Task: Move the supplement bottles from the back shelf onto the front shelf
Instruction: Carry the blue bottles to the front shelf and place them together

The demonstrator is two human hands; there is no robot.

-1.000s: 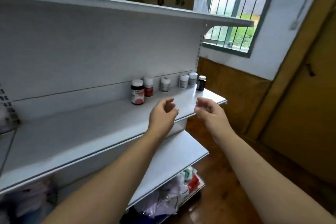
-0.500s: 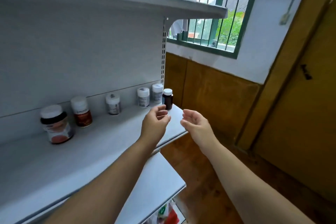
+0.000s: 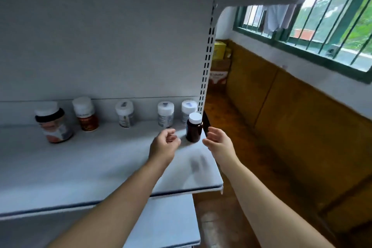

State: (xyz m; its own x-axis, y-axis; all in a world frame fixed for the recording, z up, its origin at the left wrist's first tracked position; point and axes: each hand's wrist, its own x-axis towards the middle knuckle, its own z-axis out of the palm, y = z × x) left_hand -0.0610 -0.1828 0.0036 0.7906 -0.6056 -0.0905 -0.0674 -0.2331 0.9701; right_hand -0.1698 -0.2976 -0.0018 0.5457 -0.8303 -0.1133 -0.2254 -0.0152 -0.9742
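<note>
Bright daylight comes through the barred window [image 3: 330, 26], its panes washed out with glare, while the shelf [image 3: 80, 167] left of the window sits in flat grey shade, everything softened by motion blur and bowed toward the edges

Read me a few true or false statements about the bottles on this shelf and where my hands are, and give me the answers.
1. Six bottles stand upright on the shelf. True.
2. The dark brown bottle stands nearest the shelf's right end. True.
3. The right hand grips the dark brown bottle. False: it hovers just right of it and holds nothing.
4. The left hand holds a white bottle. False: it is empty, with its fingers loosely curled, in front of the row.
5. Every bottle has a black cap. False: the caps are white.
</note>
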